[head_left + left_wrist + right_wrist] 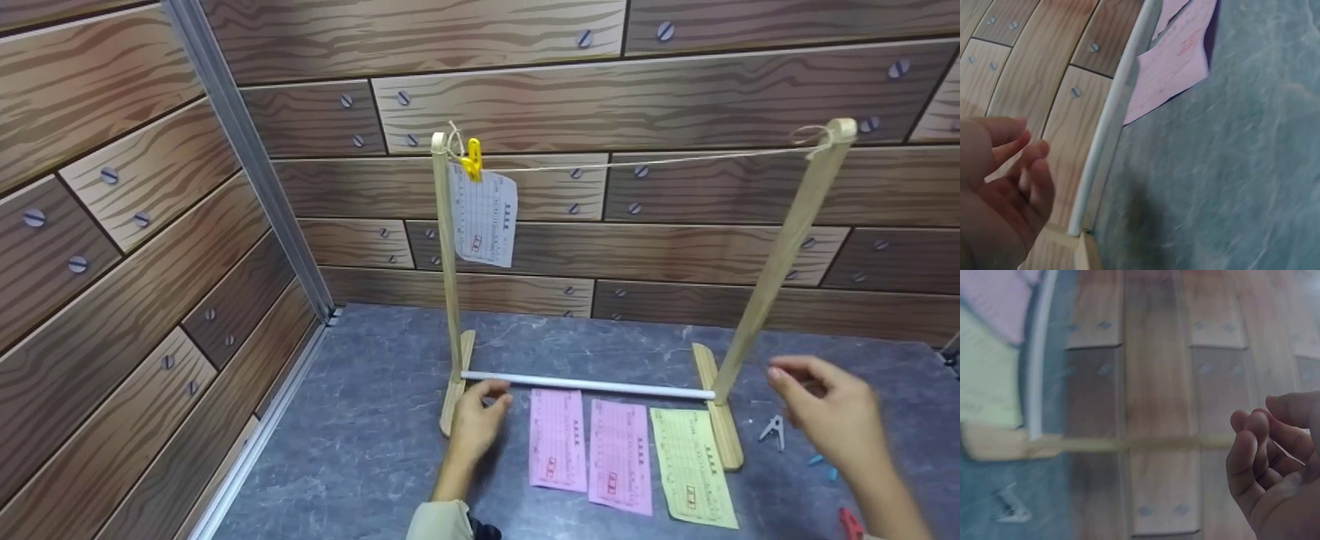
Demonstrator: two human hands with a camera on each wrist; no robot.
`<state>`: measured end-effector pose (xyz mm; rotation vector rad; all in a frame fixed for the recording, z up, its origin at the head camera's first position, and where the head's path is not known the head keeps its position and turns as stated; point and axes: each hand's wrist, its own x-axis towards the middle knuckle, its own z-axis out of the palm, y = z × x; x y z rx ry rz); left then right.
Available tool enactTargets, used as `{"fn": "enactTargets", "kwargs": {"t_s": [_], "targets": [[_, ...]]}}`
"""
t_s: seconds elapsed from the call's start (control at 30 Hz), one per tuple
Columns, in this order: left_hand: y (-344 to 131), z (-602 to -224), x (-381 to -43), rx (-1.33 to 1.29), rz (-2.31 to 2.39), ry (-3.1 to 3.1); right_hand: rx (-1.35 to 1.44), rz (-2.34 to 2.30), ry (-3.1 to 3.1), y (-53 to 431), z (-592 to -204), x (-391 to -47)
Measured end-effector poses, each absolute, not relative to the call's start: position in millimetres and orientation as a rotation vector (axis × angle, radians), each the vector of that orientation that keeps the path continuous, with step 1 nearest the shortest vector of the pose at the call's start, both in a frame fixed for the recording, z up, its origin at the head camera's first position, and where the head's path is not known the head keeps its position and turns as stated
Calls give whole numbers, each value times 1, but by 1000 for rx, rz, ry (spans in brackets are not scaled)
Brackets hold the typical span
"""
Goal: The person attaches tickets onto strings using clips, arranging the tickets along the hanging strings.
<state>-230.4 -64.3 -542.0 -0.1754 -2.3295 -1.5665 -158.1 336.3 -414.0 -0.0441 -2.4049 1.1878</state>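
My left hand [478, 421] is near the left foot of a wooden stand [772, 277], its fingers loosely bent and holding nothing. To the right of the stand, my right hand [836, 416] is raised, fingers loosely curled with nothing visible between them. A yellow clothespin [472, 161] fastens a white printed slip [486, 221] to the left end of the string [645, 162]. On the table lie two pink slips, the left one [556, 442] and the right one [619, 459], beside a yellow-green slip [694, 469].
A grey clothespin [774, 433], a blue clothespin [831, 472] partly behind my right hand, and a red clothespin [849, 523] lie at the right. A white rod [589, 385] joins the stand's feet low down. Wood-patterned walls [480, 105] enclose the back and left.
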Motion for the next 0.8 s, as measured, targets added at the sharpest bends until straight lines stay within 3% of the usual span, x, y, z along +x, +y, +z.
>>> {"fn": "enactTargets", "kwargs": {"t_s": [0.37,0.8], "targets": [[-49,-574,-242,-139,-1359,-2539,-511,1063,-2525,362,-510,-169],[-27,-582,-255,-197,-1216,-2637,-829,1128,-2660,369,-558,-178]]}}
